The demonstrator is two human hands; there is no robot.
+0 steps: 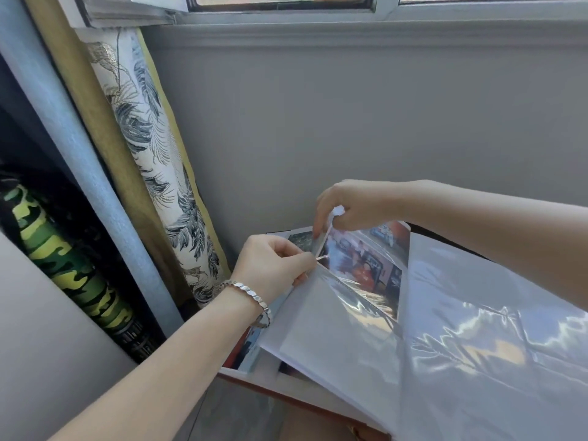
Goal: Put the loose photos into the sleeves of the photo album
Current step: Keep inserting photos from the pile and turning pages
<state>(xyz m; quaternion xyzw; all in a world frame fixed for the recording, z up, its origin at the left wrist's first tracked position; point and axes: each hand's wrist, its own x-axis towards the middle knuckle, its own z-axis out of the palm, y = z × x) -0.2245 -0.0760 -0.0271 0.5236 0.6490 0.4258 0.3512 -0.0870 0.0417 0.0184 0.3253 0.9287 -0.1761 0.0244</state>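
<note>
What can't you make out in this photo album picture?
Head view only:
- Photo: subject blurred, sleeve glare over it.
- Lower pages: glare hides whether they hold photos.
- Album: right part cut off by the frame edge.
- Photos beneath: covered by the lifted pages.

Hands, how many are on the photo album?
2. The left hand, wearing a bracelet, pinches the clear sleeve at its edge on the album's left. The right hand pinches the photo at its top, farther back. No other hand shows.
</note>
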